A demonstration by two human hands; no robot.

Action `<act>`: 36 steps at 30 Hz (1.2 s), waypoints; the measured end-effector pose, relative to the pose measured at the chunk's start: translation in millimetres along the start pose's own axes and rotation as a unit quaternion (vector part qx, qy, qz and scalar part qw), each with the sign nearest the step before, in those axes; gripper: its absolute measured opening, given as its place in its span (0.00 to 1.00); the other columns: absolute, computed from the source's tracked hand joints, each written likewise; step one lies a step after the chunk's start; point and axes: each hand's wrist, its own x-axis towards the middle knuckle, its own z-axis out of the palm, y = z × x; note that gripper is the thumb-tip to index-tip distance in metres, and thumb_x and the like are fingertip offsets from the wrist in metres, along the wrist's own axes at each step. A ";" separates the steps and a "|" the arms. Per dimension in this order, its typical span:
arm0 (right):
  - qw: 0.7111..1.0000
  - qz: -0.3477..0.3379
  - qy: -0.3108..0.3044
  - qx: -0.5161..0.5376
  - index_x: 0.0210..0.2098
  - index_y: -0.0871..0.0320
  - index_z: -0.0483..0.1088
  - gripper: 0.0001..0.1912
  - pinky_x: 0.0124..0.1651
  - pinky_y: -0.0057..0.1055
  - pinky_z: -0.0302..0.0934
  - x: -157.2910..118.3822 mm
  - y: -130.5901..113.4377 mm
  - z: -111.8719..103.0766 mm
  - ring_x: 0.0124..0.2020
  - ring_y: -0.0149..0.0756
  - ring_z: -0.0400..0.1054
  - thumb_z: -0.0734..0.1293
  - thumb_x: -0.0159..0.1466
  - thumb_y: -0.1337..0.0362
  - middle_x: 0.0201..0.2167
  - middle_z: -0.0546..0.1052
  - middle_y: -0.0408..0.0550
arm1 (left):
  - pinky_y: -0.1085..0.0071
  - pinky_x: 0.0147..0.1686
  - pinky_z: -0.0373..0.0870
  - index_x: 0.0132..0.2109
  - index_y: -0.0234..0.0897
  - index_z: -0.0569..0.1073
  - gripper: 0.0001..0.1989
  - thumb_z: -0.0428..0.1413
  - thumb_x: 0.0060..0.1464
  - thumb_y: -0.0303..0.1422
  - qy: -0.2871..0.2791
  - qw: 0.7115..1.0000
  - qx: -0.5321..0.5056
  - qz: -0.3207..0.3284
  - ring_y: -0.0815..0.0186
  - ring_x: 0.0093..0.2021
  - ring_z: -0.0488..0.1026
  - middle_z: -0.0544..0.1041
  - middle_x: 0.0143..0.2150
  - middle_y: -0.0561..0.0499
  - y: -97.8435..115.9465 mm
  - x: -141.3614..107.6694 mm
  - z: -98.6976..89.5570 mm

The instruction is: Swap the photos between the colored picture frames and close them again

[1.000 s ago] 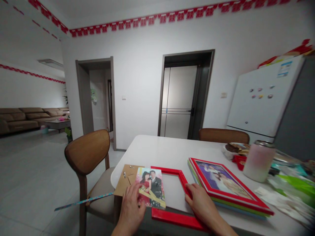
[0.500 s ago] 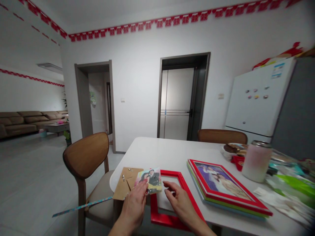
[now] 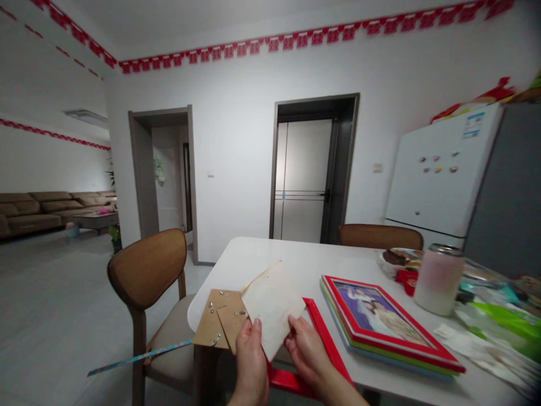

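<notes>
A photo sheet [image 3: 273,307], its plain off-white back facing me, is held tilted between both hands. My left hand [image 3: 251,355] grips its lower left edge, thumb on top. My right hand [image 3: 306,347] pinches its right edge. Beneath the sheet and my right hand lies an empty-centred red frame [image 3: 323,332], partly hidden. To the left, a brown backing board [image 3: 209,321] with small metal clips rests at the table's edge. A stack of framed pictures [image 3: 380,316], red on top with green and blue below, lies to the right.
On the white table [image 3: 296,254] stand a pink-white jar [image 3: 439,279], crumpled tissues [image 3: 473,347] and green plastic packaging [image 3: 507,321] at the right. A wooden chair [image 3: 147,270] is at the left, another [image 3: 380,235] behind the table. A patterned strip [image 3: 139,357] juts out left.
The photo sheet, picture side up before, now shows its blank back and is raised. My right hand has closed on its edge, and more of the backing board shows.
</notes>
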 end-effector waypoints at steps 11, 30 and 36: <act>0.962 0.033 -0.022 -0.270 0.38 0.64 0.66 0.20 0.26 0.28 0.62 30.2 -23.2 -81.2 0.25 0.36 0.70 0.53 0.47 0.70 0.23 0.75 0.50 | 0.64 0.55 0.50 0.52 0.27 0.61 0.28 0.50 0.40 0.26 -0.123 0.895 0.428 0.032 0.60 0.55 0.56 0.62 0.54 0.39 -10.0 -13.8 -25.0; 0.750 -0.099 0.076 -0.650 0.38 0.67 0.68 0.17 0.39 0.38 0.54 43.9 -5.0 -68.0 0.40 0.47 0.65 0.57 0.52 0.63 0.36 0.70 0.64 | 0.58 0.53 0.53 0.52 0.30 0.62 0.31 0.52 0.36 0.26 -0.292 0.767 0.558 0.126 0.55 0.55 0.56 0.60 0.55 0.38 -2.4 -19.4 -46.0; 0.747 -0.208 0.007 -0.631 0.43 0.63 0.66 0.19 0.47 0.32 0.51 25.6 -6.3 -29.5 0.45 0.41 0.60 0.57 0.55 0.63 0.43 0.68 0.57 | 0.55 0.55 0.43 0.55 0.34 0.58 0.35 0.50 0.34 0.23 -0.150 0.690 0.701 0.099 0.56 0.59 0.47 0.54 0.59 0.43 35.4 11.4 -96.9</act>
